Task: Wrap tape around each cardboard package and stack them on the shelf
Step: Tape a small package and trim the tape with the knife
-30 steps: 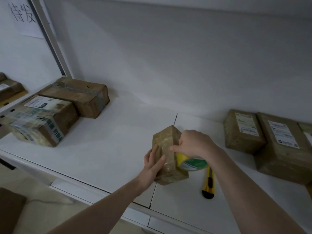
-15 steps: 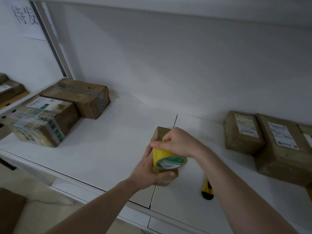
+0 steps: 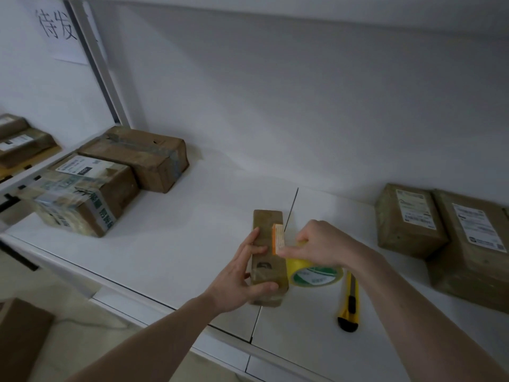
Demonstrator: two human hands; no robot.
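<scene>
- A person is steadying a small cardboard package (image 3: 266,255) on a white shelf (image 3: 170,244), the left hand (image 3: 242,274) wrapped round its near end, fingers flat along the left face and the thumb hooked under the front corner.
- The right hand (image 3: 319,246) is gripping a yellow tape roll (image 3: 314,272), fingers curled over the top of it, just right of the package and touching it.
- Half a second ago the roll was sitting over the top of the package; it is now coming down the right side, which suggests another turn of tape is being laid.
- The package has also been turned, so a long face now shows, with an orange-edged label (image 3: 278,239) beside the right thumb.
- A yellow utility knife (image 3: 349,301) is lying just right of the roll, probably waiting for the cut.
- Taped boxes (image 3: 110,183) are standing well left of the grip; labelled parcels (image 3: 440,230) are waiting to the right.
- Wrapping looks unfinished; stacking is yet to come.
</scene>
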